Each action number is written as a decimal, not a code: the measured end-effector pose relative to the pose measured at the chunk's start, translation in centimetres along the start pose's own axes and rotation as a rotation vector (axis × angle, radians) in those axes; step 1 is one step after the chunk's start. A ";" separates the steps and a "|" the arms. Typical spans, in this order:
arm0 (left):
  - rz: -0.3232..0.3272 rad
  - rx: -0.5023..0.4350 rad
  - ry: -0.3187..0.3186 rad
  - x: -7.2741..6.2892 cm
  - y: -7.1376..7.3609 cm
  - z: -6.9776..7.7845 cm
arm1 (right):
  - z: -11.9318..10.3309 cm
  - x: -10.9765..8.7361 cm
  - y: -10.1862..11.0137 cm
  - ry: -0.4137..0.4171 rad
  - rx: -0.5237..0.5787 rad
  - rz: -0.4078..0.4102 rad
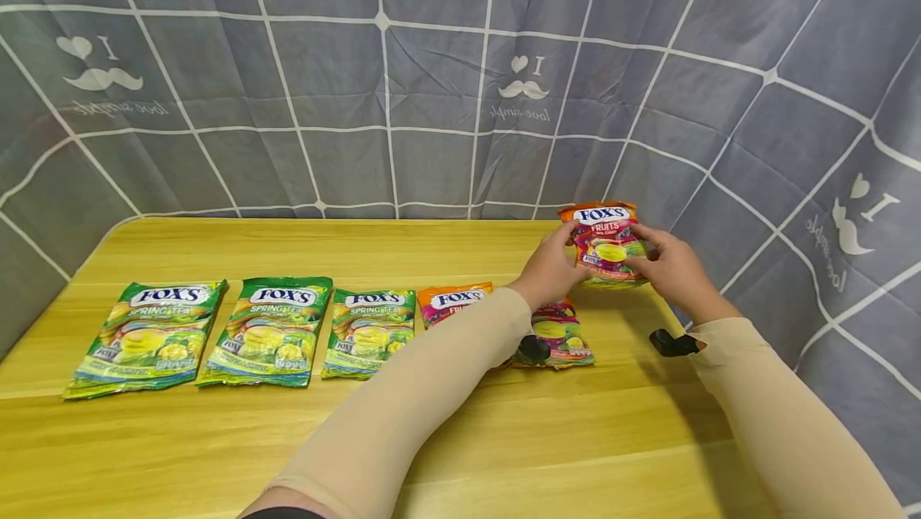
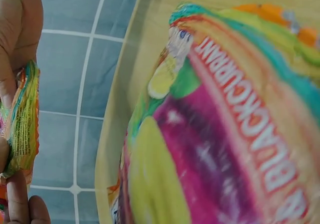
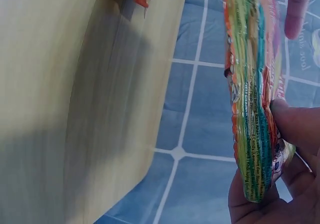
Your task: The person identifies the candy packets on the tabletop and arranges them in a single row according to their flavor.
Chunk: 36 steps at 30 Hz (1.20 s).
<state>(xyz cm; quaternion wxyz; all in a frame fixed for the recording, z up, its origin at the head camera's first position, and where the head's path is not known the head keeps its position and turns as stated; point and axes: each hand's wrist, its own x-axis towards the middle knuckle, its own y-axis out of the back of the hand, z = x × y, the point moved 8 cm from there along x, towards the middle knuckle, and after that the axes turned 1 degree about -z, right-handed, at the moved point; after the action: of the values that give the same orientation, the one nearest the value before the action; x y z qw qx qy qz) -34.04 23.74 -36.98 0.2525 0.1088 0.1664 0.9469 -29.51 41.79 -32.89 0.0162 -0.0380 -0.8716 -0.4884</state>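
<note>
A pouch of Fox's Fruits candy (image 1: 610, 249), orange and purple, is held up between both hands above the right end of the table. My left hand (image 1: 550, 267) grips its left side, and my right hand (image 1: 679, 273) pinches its right side, thumb on the printed front. In the right wrist view the held pouch (image 3: 252, 99) shows edge-on, with the right hand (image 3: 295, 159) curled round its lower end. Another purple Fruits pouch (image 1: 564, 335) lies under the left wrist, filling much of the left wrist view as a blackcurrant pouch (image 2: 210, 149).
A further Fruits pouch (image 1: 449, 299) lies partly behind the left sleeve. Left of it are three green Spring Tea pouches, the outermost pouch (image 1: 147, 339) being near the table's left side. A grey checked curtain (image 1: 432, 87) surrounds the wooden table (image 1: 576, 447) at the back and sides.
</note>
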 end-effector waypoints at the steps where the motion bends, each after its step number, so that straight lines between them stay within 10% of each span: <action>1: -0.007 0.005 0.007 -0.1 -0.1 -0.1 | 0.0 -0.2 0.1 0.002 0.005 0.000; 17: -0.114 0.263 0.062 -1.8 -3.4 -0.2 | 1.9 -2.1 0.7 -0.066 -0.026 -0.043; 36: -0.400 0.721 0.011 -3.3 -6.4 -1.9 | 4.2 -3.1 -1.9 -0.063 -0.126 -0.189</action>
<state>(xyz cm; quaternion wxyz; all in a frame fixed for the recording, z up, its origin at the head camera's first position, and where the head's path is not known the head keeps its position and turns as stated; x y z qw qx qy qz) -29.01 26.78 -41.46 0.3763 0.1508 0.5067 0.7609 -26.56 44.25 -36.88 -0.0596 0.0281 -0.8391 -0.5400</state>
